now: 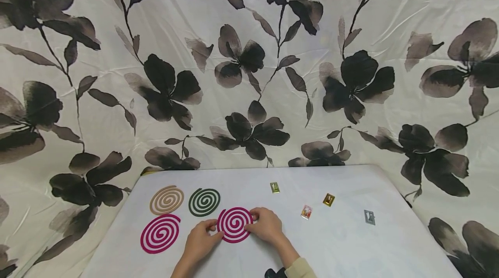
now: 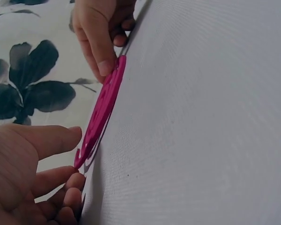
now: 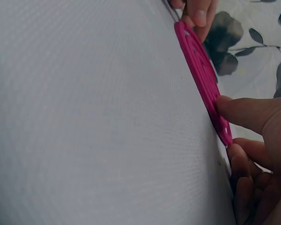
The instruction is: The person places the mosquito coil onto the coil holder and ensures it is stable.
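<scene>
Both hands hold a magenta mosquito coil [image 1: 235,224] by its edges, close over the white table. My left hand [image 1: 200,242] is at its left edge, thumb above and fingers below, as the left wrist view shows. On the right edge, my right hand [image 1: 269,227] pinches the coil between thumb and fingers; in the right wrist view its thumb [image 3: 239,108] presses the coil's face. Seen edge-on in the left wrist view, the coil [image 2: 103,110] looks flat and thin. A second magenta coil [image 1: 160,234] lies left of my left hand.
Behind it lie a tan coil [image 1: 166,200] and a dark green coil [image 1: 204,202]. Small rectangular pieces are scattered to the right: gold ones [image 1: 275,187], a red-and-white one [image 1: 306,212] and a silver-grey one [image 1: 369,217]. A floral cloth [image 1: 249,87] hangs behind the table [image 1: 335,247].
</scene>
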A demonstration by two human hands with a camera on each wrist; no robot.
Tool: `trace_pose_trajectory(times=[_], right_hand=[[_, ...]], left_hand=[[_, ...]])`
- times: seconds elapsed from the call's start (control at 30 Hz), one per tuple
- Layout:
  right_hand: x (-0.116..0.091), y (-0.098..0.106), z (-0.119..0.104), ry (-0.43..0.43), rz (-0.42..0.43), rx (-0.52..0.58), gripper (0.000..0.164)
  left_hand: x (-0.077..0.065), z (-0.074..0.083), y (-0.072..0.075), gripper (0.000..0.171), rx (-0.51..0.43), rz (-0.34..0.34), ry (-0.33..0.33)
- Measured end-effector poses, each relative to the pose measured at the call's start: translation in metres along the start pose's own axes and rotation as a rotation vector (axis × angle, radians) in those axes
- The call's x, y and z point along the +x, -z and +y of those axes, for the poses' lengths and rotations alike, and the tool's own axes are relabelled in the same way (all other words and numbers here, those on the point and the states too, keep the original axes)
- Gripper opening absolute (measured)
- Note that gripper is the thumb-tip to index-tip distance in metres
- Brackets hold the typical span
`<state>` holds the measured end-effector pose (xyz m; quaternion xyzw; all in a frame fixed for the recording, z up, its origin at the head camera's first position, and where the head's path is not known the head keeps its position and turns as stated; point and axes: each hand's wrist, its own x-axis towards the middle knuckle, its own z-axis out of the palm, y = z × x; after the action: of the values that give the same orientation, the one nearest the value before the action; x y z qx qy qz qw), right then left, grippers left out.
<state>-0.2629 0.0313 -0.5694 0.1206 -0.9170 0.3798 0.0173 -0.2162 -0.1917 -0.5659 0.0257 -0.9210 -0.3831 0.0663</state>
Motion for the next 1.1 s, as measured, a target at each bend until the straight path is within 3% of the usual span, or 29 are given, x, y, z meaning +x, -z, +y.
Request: trace_pose_trajectory(times=[0.27,0.47,0.7,0.9,1.1], right_hand=[[-0.005,-0.002,-0.002,-0.045,0.018,0.060,0.037],[-0.008,-0.002,-0.004,-0.074,0.043,0.098,0.036],[-0.006,0.001,-0.008,-0.118,0.008,0.346,0.034],[-0.008,0.000,-0.005,-0.148,0.019,0.515,0.030],[-0.010,-0.002,-0.003,-0.181,0.049,0.539,0.029]], left_hand=[[-0.001,-0.001,-0.004,0.046,-0.153,0.002,0.011],[0.002,0.001,-0.010,0.046,-0.344,0.026,0.098],[0.007,0.004,-0.017,0.047,-0.598,0.014,0.182],[0.006,0.007,-0.020,0.050,-0.654,-0.008,0.225],[0.004,0.009,-0.020,0.050,-0.673,-0.015,0.242]])
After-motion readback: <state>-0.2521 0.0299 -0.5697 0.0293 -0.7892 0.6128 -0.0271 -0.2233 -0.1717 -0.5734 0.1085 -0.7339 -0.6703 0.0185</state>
